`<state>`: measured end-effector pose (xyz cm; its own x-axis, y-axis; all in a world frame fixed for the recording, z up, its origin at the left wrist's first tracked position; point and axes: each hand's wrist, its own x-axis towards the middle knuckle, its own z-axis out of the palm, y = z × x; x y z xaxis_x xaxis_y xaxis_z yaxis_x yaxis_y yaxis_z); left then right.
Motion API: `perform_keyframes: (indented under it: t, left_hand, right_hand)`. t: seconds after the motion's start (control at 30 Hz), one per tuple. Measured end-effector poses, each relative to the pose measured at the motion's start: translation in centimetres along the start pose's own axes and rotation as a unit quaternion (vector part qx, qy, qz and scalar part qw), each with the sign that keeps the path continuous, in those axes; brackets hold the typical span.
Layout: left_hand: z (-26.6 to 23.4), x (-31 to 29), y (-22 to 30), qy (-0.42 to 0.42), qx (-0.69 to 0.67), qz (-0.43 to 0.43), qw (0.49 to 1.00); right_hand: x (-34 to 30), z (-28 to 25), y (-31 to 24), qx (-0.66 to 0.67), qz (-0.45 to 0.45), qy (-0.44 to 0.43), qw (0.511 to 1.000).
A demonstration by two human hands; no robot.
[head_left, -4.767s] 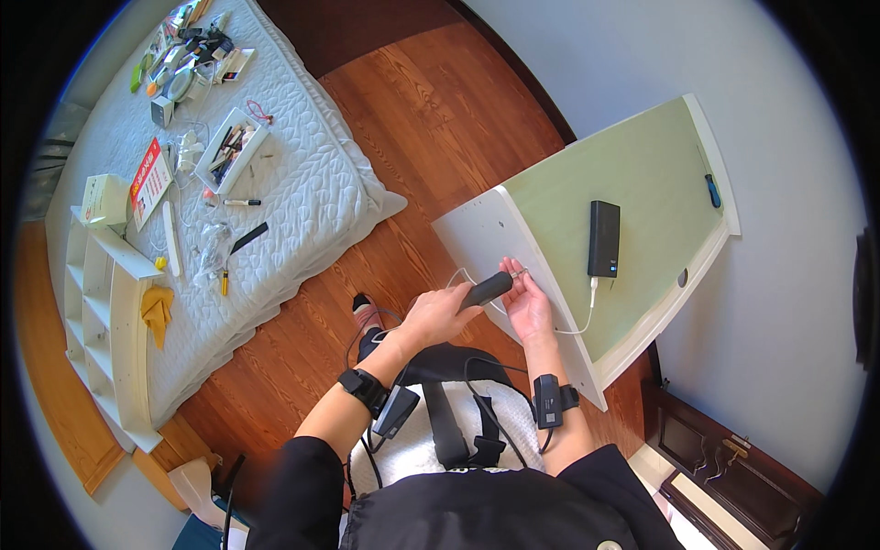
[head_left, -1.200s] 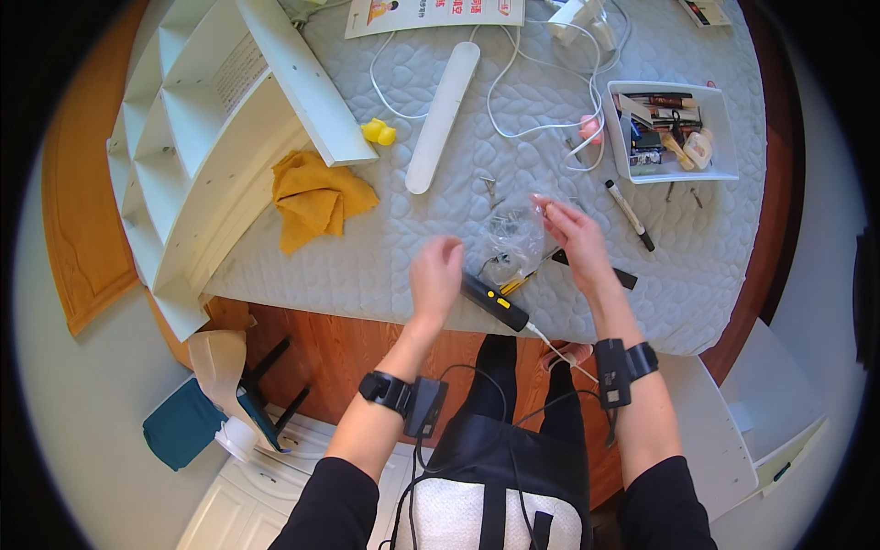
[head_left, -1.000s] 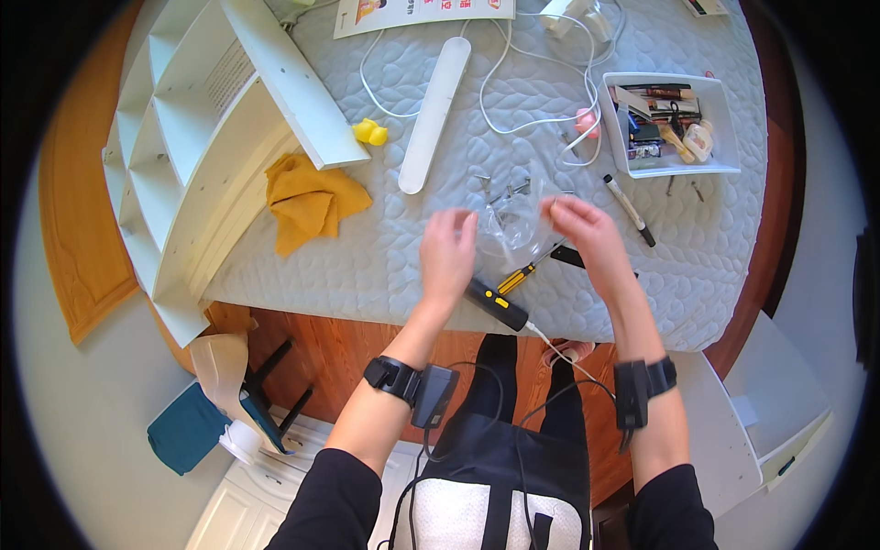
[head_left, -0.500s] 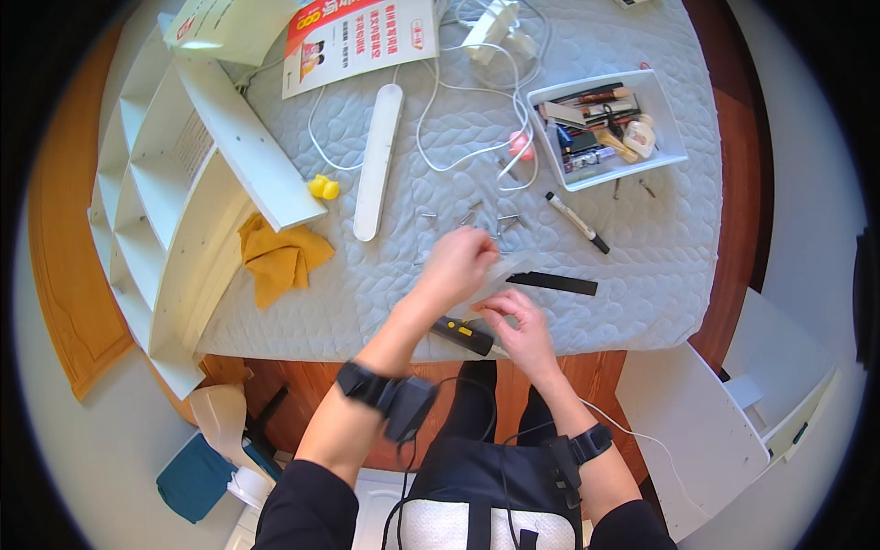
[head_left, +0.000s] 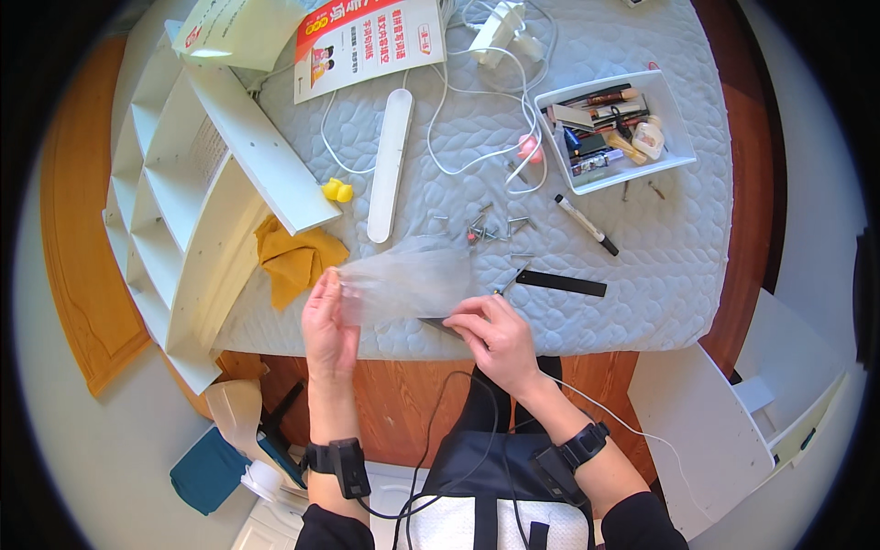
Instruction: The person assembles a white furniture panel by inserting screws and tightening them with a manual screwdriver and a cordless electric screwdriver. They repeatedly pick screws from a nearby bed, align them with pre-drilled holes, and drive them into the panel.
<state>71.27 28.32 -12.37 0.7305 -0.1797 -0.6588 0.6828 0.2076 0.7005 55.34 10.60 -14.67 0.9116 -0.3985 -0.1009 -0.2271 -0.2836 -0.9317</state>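
A clear, crinkled plastic bag (head_left: 403, 280) is stretched out above the near edge of the bed. My left hand (head_left: 332, 325) pinches its left end, fingers closed. At the bag's lower right corner, my right hand (head_left: 500, 341) has its fingertips pressed together on the film. Beneath the bag and beside my right fingers lies a dark tool (head_left: 446, 324), mostly hidden. Just past the right hand are a flat black strip (head_left: 561, 283) and several loose screws (head_left: 486, 229) scattered on the quilted cover.
At left stands a white shelf unit (head_left: 261, 147) with a mustard cloth (head_left: 295, 261) and a yellow toy (head_left: 337, 190) beside it. Farther back are a long white bar (head_left: 390, 165), a book (head_left: 371, 46), cables and a white box (head_left: 683, 137) of small items. A marker (head_left: 587, 225) lies at right.
My left hand has moved left and nearer, drawing the plastic bag out wide. The right hand has shifted slightly left. The dark tool is now mostly covered, and more screws show.
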Motion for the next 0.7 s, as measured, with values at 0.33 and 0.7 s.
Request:
perform_keyframes:
  t: [0.33, 0.7]
  left_hand:
    - [-13.9, 4.7, -0.5, 0.384, -0.158, -0.012, 0.910]
    - [3.8, 0.2, -16.1, 0.023, 0.628, 0.271, 0.729]
  right_hand:
    - [0.4, -0.4, 6.8, 0.005, 0.197, 0.018, 0.980]
    - [3.3, 1.0, 11.4, 0.282, 0.402, 0.007, 0.871]
